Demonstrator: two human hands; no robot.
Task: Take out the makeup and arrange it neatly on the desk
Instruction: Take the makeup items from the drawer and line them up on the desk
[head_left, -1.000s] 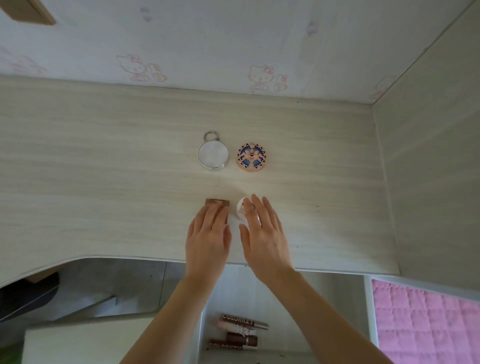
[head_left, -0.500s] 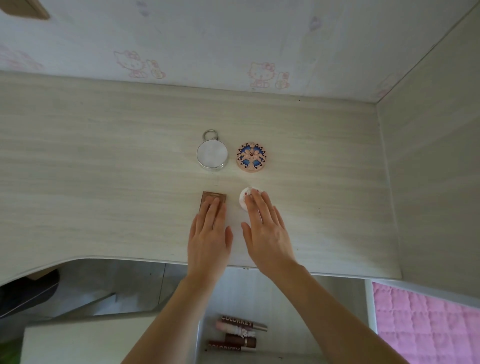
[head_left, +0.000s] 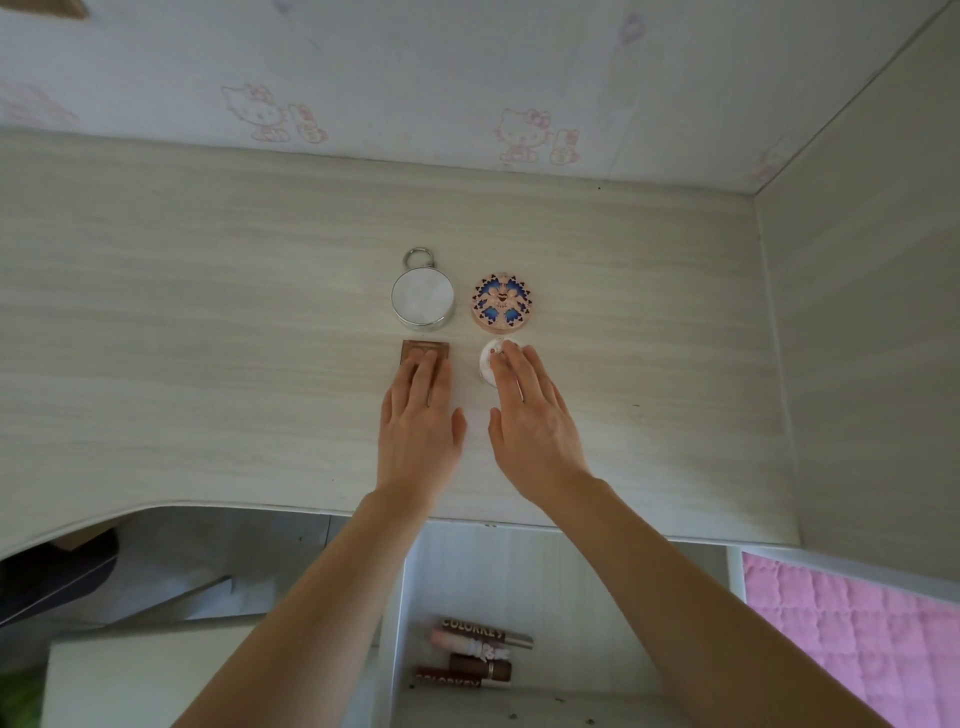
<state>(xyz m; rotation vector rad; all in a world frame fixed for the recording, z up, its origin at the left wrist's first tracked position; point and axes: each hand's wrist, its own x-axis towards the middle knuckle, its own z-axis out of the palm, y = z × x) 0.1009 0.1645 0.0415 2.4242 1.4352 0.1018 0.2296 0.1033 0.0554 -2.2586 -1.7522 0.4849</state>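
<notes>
My left hand (head_left: 420, 420) lies flat on the desk (head_left: 208, 338), its straight fingers resting on a small brown square compact (head_left: 415, 349). My right hand (head_left: 530, 415) lies flat beside it, fingertips on a small white round case (head_left: 487, 358). Just beyond them sit a silver round compact with a ring (head_left: 423, 302) and a peach round compact with a blue pattern (head_left: 502, 303), side by side. Below the desk edge, an open drawer (head_left: 571, 582) holds three brown and pink lip gloss tubes (head_left: 480, 652).
A wall with cartoon cat wallpaper (head_left: 467, 78) backs the desk. A side panel (head_left: 857, 338) rises on the right. A pink quilted surface (head_left: 852, 639) shows at the lower right. Dark space under the desk lies at the lower left.
Both hands have slid forward across the desk, pushing the brown square compact and the white round case closer to the two round compacts.
</notes>
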